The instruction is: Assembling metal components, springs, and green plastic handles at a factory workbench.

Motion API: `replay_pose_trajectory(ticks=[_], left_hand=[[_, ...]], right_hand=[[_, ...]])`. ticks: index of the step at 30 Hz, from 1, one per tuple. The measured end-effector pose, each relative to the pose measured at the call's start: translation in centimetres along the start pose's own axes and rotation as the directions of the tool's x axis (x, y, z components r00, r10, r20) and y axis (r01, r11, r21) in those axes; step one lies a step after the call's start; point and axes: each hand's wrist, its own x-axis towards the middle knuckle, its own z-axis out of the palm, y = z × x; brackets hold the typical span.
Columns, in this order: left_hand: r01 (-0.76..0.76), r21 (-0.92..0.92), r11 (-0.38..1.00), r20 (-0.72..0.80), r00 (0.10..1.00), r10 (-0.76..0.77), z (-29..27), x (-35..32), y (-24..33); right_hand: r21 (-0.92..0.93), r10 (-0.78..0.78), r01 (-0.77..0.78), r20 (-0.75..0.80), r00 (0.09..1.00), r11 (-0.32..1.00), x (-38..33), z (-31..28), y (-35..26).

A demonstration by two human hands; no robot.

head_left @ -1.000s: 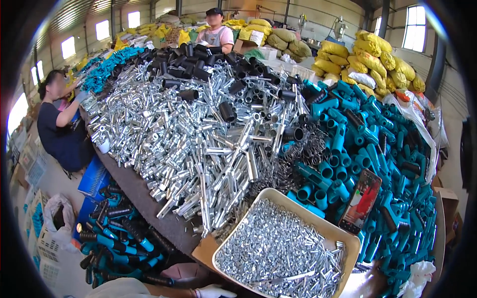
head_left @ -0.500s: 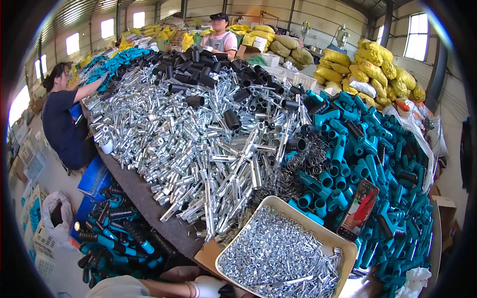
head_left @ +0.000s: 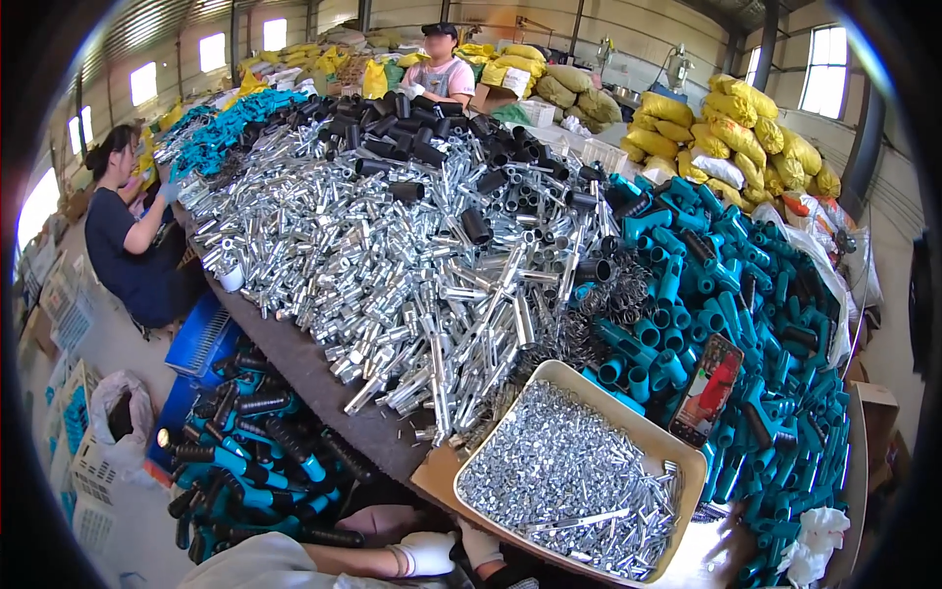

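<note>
We have two hands in view, each in a white glove: our left hand (head_left: pixel 427 554) and, just to its right, our right hand (head_left: pixel 481 547). The fingers of both are too unclear for us to tell whether they are spread, closed or holding anything. One band circles our left wrist.

Nearest to our right hand, up and to its right, is one cream tray (head_left: pixel 633 424); we see small metal parts (head_left: pixel 549 471) in it, too many to count, and one longer metal strip (head_left: pixel 579 520) on top. One piece of cardboard (head_left: pixel 439 476) shows beside the tray, above our hands.

Left of our left hand, we see a heap of teal-and-black handles (head_left: pixel 260 471), overlapping beyond counting. Farther beyond it are one blue crate (head_left: pixel 204 339) and one white cup (head_left: pixel 232 279).

Ahead of our hands, one table (head_left: pixel 294 363) bears a mound of silver tubular parts (head_left: pixel 363 285) and black sleeves (head_left: pixel 476 226), uncountable to us. Right of our right hand, past the tray, one phone (head_left: pixel 706 390) leans on piled teal housings (head_left: pixel 670 285). Well apart from our hands, we count two co-workers: one seated at far left (head_left: pixel 128 245), one behind the mound (head_left: pixel 442 74).
</note>
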Motion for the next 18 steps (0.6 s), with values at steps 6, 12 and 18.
replay_pose_trajectory(ticks=[6, 12, 18], left_hand=[[-0.095, 0.101, 0.99, -0.221, 0.969, 0.115, 11.7, 5.3, -7.1], [0.081, -0.416, 0.906, -0.174, 0.97, -0.167, 3.0, 1.5, -0.8], [0.31, -0.951, -0.002, 0.309, 0.946, -0.098, 4.5, 0.2, -1.6]], right_hand=[[0.098, 0.009, 0.008, -0.166, 0.986, 0.995, 0.5, 1.3, -0.8], [0.115, 0.006, 0.009, -0.129, 0.992, 0.993, 2.4, -0.3, 0.3], [0.16, 0.004, 0.006, -0.064, 0.998, 0.987, 4.4, -1.5, 0.8]])
